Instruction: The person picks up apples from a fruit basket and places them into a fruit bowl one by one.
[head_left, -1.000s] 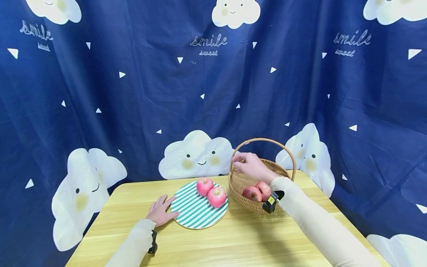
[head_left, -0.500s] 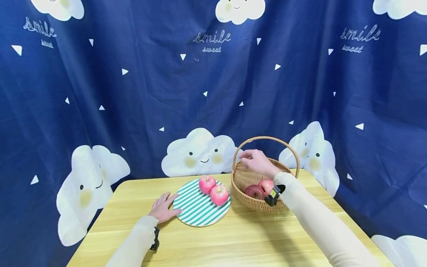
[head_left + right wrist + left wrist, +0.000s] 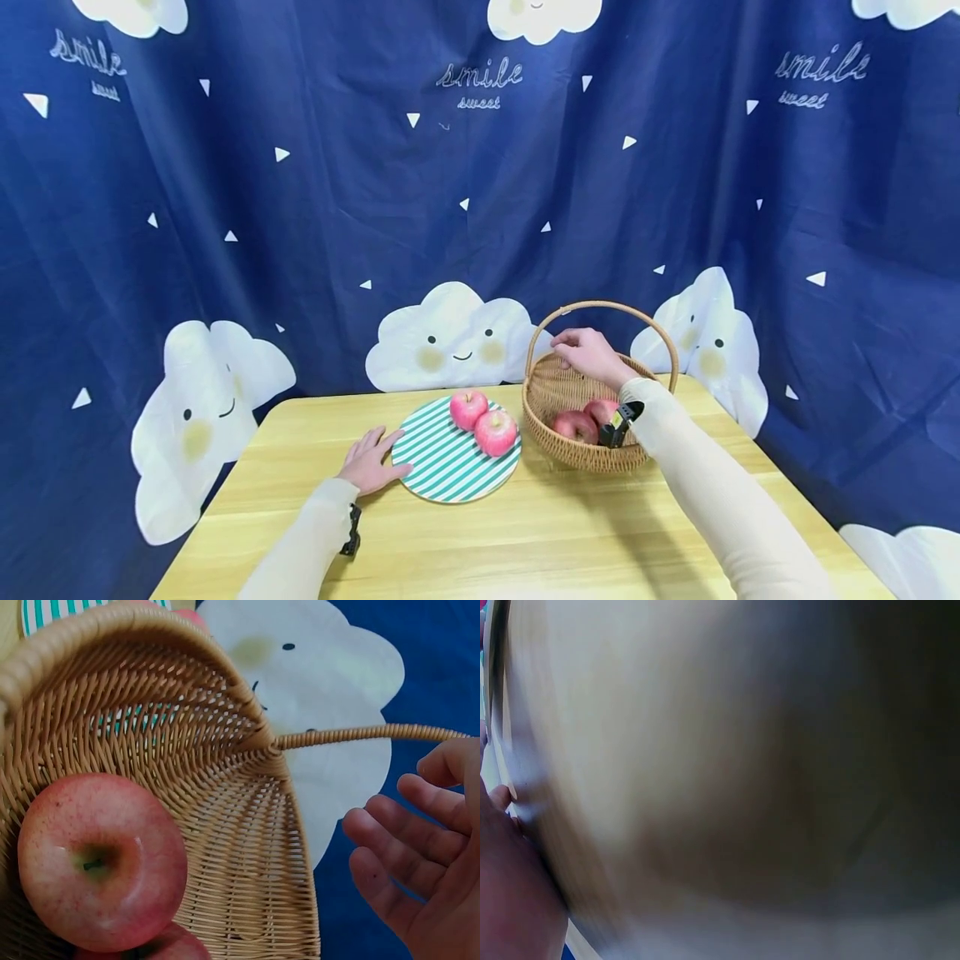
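Note:
A round striped board (image 3: 442, 479) lies on the table with two pink apples (image 3: 468, 408) (image 3: 496, 432) touching each other on it. The left hand (image 3: 370, 464) rests at the board's left edge, fingers spread; the left wrist view shows part of that hand (image 3: 517, 892) at its left edge. A wicker basket (image 3: 551, 396) holds two red apples (image 3: 576, 427) (image 3: 101, 862) low inside. Above the basket, beneath its arched handle (image 3: 600, 305), hangs the right hand (image 3: 588, 354). In the right wrist view that hand (image 3: 427, 855) has loosely bent fingers and holds nothing.
The wooden table (image 3: 480, 550) carries the board in its middle and the basket at its back right. Behind it hangs a blue curtain (image 3: 337, 200) with white clouds and triangles. Both forearms reach in from the front with a black device (image 3: 621, 423) on each wrist.
The head view has shifted slightly, so the whole scene sits a little higher and further right. The right hand stays over the basket and the left at the board; neither has taken hold of anything.

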### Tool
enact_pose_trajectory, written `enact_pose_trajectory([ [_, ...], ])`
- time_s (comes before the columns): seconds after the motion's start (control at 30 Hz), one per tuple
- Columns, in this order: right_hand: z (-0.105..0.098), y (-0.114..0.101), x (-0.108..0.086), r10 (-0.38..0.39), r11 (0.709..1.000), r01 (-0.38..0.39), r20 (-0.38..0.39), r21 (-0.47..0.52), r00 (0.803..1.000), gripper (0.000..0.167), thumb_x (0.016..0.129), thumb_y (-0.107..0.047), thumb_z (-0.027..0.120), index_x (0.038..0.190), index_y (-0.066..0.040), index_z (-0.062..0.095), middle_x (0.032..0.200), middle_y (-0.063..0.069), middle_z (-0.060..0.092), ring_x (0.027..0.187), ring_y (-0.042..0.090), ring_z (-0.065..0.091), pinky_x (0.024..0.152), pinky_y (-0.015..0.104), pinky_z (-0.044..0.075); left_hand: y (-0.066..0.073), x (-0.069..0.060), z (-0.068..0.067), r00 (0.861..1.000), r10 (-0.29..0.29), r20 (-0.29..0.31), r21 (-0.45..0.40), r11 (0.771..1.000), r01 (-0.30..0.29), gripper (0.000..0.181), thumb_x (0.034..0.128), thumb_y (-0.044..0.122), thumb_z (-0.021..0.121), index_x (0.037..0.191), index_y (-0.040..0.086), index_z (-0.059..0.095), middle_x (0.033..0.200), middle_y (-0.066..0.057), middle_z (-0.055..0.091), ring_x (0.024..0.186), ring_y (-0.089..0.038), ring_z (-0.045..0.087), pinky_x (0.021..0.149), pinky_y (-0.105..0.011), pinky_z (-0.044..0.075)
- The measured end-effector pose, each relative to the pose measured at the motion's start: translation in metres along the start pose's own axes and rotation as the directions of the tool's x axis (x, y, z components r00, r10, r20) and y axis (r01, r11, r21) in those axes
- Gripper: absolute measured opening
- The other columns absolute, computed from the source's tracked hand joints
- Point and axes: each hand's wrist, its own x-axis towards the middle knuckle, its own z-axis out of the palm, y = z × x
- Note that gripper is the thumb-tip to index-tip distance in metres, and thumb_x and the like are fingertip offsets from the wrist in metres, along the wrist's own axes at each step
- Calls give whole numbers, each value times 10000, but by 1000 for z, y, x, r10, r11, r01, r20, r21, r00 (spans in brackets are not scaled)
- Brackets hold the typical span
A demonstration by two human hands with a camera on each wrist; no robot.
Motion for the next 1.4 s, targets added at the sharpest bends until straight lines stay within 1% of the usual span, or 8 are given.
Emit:
enact_pose_trajectory([
  [0.2,3,11,5,64,997,-63,-16,35,998,272,998,-239,561,1156,-83,719,970,93,756,723,129,695,633,263,511,11,-5,-8,1000,-14,12,-17,1000,14,825,871,560,694,1551,182,419,1623,-274,227,1501,-498,160,1194,-682,97],
  [0.4,3,20,3,100,991,-96,-45,89,994,261,984,-200,576,1133,-39,718,967,139,749,700,119,676,600,254,529,12,-4,-7,1000,-12,9,-25,1000,13,818,878,549,696,1551,177,418,1624,-274,226,1500,-508,154,1194,-690,81],
  [0.53,1,26,0,127,983,-119,-48,142,991,249,993,-166,571,1137,-15,707,940,120,727,724,188,682,594,269,541,9,-2,-5,1000,-5,9,-18,1000,5,837,872,584,684,1556,185,411,1627,-269,223,1501,-505,155,1195,-688,83],
  [0.67,1,34,0,153,968,-143,-29,206,988,247,1012,-152,551,1149,-5,694,908,102,692,759,271,668,614,315,559,5,0,-4,1000,1,1,-26,1000,-1,838,870,590,681,1559,199,407,1629,-272,219,1501,-511,151,1194,-688,81],
  [0.77,2,38,0,171,957,-160,-24,243,985,250,1014,-158,550,1148,4,686,946,151,695,806,317,665,635,335,566,2,1,-3,1000,5,-12,-35,999,-6,833,867,585,687,1556,206,414,1626,-274,225,1497,-517,156,1191,-693,81],
  [1.0,6,47,-3,195,951,-182,-30,249,980,325,1031,-159,507,1218,76,632,1101,285,672,817,284,682,607,253,545,3,0,-4,1000,11,-10,-27,1000,-11,839,867,591,682,1556,196,412,1623,-278,228,1490,-522,167,1182,-699,96],
  [1.23,8,55,-8,212,952,-199,-30,230,977,332,1026,-152,510,1236,77,626,1143,293,666,812,286,699,603,292,561,9,-3,-7,1000,6,-1,-18,1000,-6,840,865,581,686,1552,179,417,1614,-289,239,1484,-527,180,1181,-702,109],
  [1.4,10,60,-14,224,952,-209,-42,226,974,333,1019,-142,519,1237,86,626,1128,277,684,872,310,676,588,235,527,10,-3,-7,1000,-6,15,-9,1000,6,829,873,572,685,1557,192,410,1621,-281,228,1493,-513,169,1194,-686,94],
])
